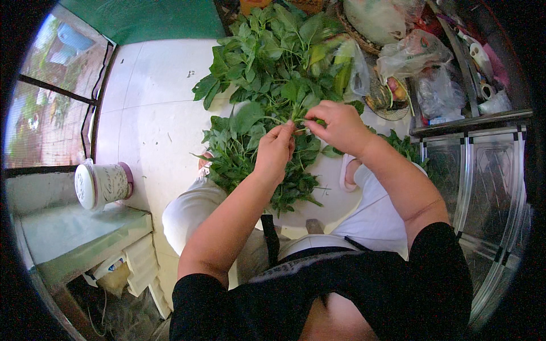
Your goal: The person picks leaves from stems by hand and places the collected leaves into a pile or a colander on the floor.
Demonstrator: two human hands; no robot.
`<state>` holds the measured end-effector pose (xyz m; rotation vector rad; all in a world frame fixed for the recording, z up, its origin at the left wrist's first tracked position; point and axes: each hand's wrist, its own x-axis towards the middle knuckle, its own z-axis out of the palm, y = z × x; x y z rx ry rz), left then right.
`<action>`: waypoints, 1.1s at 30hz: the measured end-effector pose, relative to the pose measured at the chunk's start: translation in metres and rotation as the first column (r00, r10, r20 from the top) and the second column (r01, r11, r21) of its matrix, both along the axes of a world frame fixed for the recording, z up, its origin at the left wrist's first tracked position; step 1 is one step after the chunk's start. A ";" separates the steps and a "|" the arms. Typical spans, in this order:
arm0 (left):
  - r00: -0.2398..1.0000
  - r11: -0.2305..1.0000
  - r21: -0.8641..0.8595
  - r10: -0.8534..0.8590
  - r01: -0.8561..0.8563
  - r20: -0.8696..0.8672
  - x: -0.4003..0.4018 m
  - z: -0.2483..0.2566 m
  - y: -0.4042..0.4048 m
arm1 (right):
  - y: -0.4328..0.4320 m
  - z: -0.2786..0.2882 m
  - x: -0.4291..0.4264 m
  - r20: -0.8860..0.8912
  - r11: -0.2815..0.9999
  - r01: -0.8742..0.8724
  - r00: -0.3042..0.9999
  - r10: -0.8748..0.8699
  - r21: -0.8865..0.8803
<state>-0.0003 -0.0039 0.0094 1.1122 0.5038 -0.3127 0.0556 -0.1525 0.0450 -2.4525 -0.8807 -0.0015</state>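
Observation:
My left hand (277,147) is closed on the stems of a leafy green sprig (248,118), whose broad leaf leans to the left. Close beside it on the right, my right hand (335,125) pinches at the same stems with thumb and forefinger. Beyond the hands lies a large heap of leafy greens (260,51) on the pale tiled floor. A second pile of greens (230,145) lies beneath the hands, between my feet. The fingertips partly hide the stems.
Plastic bags (413,53) and a wire basket (394,113) with squash and onions stand at upper right. Clear plastic drawers (486,179) are on the right. A lidded white container (104,185) sits on a ledge at left. More greens (401,145) lie beside my right foot.

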 end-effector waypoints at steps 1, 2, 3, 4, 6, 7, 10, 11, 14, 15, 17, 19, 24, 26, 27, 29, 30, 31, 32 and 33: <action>0.999 0.999 -0.018 0.031 -0.031 -0.015 0.000 -0.001 0.000 | 0.002 -0.001 -0.002 -0.024 1.000 -0.011 1.000 0.011 -0.001; 0.998 0.997 -0.035 0.061 -0.062 -0.031 0.001 -0.001 0.000 | 0.003 0.000 -0.005 -0.020 0.999 -0.041 0.999 0.040 -0.020; 0.995 0.994 -0.052 0.090 -0.092 -0.047 0.001 -0.002 0.000 | 0.005 -0.003 -0.008 0.000 0.998 -0.067 0.998 0.067 -0.022; 0.992 0.990 -0.074 0.113 -0.116 -0.054 0.001 -0.004 -0.001 | 0.007 -0.007 -0.011 0.019 0.995 -0.092 0.995 0.093 -0.025; 0.985 0.979 -0.119 0.156 -0.163 -0.067 0.001 -0.007 -0.001 | 0.009 -0.014 -0.016 0.072 0.990 -0.132 0.988 0.135 -0.043; 0.988 0.976 -0.156 0.143 -0.151 -0.058 0.001 -0.008 0.000 | 0.010 -0.014 -0.017 0.069 0.990 -0.135 0.988 0.138 -0.042; 0.992 0.960 -0.249 0.123 -0.127 -0.032 0.001 -0.010 0.003 | 0.012 -0.005 -0.019 0.046 0.990 -0.136 0.990 0.137 -0.026; 0.992 0.954 -0.269 0.126 -0.129 -0.028 0.000 -0.012 0.004 | 0.012 -0.002 -0.019 0.028 0.992 -0.128 0.991 0.128 -0.015; 0.994 0.940 -0.322 0.112 -0.113 -0.021 0.001 -0.011 0.004 | 0.007 -0.004 -0.016 0.021 0.986 -0.162 0.986 0.163 -0.035; 0.994 0.936 -0.336 0.105 -0.105 -0.020 0.002 -0.009 0.004 | 0.006 -0.005 -0.014 0.027 0.982 -0.185 0.982 0.186 -0.050; 0.998 0.963 -0.264 0.059 -0.049 0.029 0.003 -0.007 0.006 | 0.003 -0.001 -0.014 0.016 0.984 -0.179 0.984 0.179 0.010; 0.998 0.987 -0.159 0.031 -0.023 0.052 0.003 -0.006 0.009 | 0.003 0.005 -0.012 0.081 0.984 -0.170 0.983 0.166 0.046; 0.988 0.968 0.230 -0.126 0.103 0.090 0.002 -0.010 0.007 | 0.004 0.013 -0.005 0.271 0.960 -0.278 0.922 0.276 -0.032; 0.959 0.884 0.443 -0.237 0.148 0.153 0.001 -0.008 0.005 | 0.003 0.003 -0.005 0.243 0.947 -0.298 0.916 0.319 -0.118; 0.941 0.826 0.542 -0.291 0.156 0.173 0.000 -0.006 0.005 | 0.003 -0.001 -0.005 0.210 0.950 -0.284 0.928 0.307 -0.134; 0.885 0.721 0.690 -0.360 0.062 0.296 0.003 -0.005 0.006 | 0.002 -0.005 -0.004 0.144 0.952 -0.257 0.949 0.282 -0.168; 0.853 0.662 0.749 -0.396 0.009 0.339 0.002 -0.006 0.007 | 0.004 -0.006 -0.005 0.138 0.946 -0.251 0.950 0.281 -0.203; 0.840 0.629 0.777 -0.415 -0.013 0.350 0.002 -0.005 0.009 | 0.006 -0.005 -0.004 0.133 0.940 -0.245 0.950 0.281 -0.239; 0.826 0.595 0.803 -0.435 -0.035 0.358 0.005 -0.002 0.010 | 0.008 -0.004 -0.003 0.127 0.932 -0.239 0.951 0.281 -0.274; 0.807 0.566 0.823 -0.466 -0.043 0.363 0.006 0.000 0.009 | 0.007 -0.005 -0.005 0.126 0.939 -0.218 0.958 0.258 -0.264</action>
